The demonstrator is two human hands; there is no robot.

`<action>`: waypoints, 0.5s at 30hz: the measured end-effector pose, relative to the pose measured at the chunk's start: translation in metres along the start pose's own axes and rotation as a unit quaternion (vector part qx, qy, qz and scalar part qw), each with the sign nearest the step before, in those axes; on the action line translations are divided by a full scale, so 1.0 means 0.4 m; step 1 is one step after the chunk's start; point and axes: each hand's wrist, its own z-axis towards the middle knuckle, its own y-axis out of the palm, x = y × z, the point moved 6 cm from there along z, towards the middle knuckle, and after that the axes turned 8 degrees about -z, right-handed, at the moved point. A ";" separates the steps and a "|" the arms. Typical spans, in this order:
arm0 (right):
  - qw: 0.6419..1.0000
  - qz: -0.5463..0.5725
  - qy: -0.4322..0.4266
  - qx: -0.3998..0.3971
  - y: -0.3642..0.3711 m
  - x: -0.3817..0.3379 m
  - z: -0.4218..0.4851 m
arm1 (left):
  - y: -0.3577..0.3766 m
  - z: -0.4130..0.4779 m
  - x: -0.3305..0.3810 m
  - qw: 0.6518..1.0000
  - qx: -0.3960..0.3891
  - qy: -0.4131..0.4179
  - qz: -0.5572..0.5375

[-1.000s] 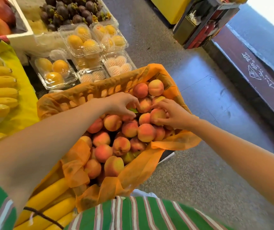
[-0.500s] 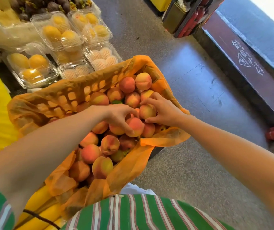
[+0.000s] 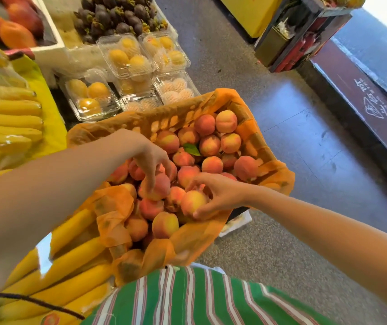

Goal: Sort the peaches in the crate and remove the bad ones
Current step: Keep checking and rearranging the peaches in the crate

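A crate (image 3: 253,118) lined with orange plastic holds several pink-yellow peaches (image 3: 211,164); a green leaf (image 3: 191,149) lies among them. My left hand (image 3: 151,160) reaches down over the middle of the pile, its fingers curled round one peach (image 3: 158,187). My right hand (image 3: 216,195) is at the crate's near right side and grips a yellow-red peach (image 3: 191,201) between thumb and fingers. Peaches under both hands are partly hidden.
Bananas (image 3: 7,118) lie on a yellow cloth to the left, more bananas (image 3: 70,261) below the crate. Clear boxes of yellow fruit (image 3: 127,57) and dark mangosteens (image 3: 115,15) stand behind. Grey floor (image 3: 293,141) lies to the right, with a dark ledge (image 3: 370,113).
Both hands have moved from the far part of the pile toward the near side. The left hand now grips a peach in the middle; the right holds one near the crate's near edge.
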 end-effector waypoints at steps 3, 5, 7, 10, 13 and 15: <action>0.998 -0.051 -0.026 -0.029 0.038 -0.030 0.016 | 0.021 -0.010 -0.016 1.000 0.022 -0.006 -0.016; 0.996 -0.074 -0.030 -0.040 0.042 -0.037 0.023 | 0.022 -0.028 -0.030 0.999 0.042 -0.006 -0.015; 0.995 -0.078 -0.027 -0.055 0.041 -0.034 0.027 | 0.015 -0.047 -0.043 0.997 0.078 -0.004 -0.012; 0.990 -0.116 -0.036 -0.071 0.039 -0.029 0.025 | -0.012 -0.064 -0.046 0.989 0.147 0.023 -0.014; 0.991 -0.102 -0.015 -0.084 0.027 -0.015 0.014 | -0.047 -0.067 -0.038 0.974 0.221 0.051 0.018; 0.997 -0.062 -0.002 -0.051 -0.001 -0.002 0.009 | -0.075 -0.057 -0.032 0.959 0.274 0.065 0.008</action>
